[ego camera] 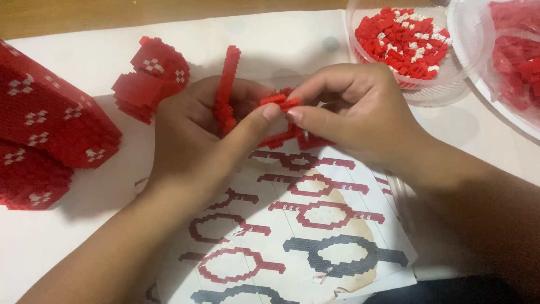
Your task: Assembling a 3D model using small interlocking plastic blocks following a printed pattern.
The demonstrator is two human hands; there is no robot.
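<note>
Red brick piece (279,101) pinched between left hand (194,132) (thumb) and right hand (351,110).

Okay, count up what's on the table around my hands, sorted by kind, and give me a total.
Built red brick sections lying on the table: 3
Red brick piece held in both hands: 1
Clear plastic bowls of loose bricks: 2
Printed pattern sheet: 1
Total: 7
</note>
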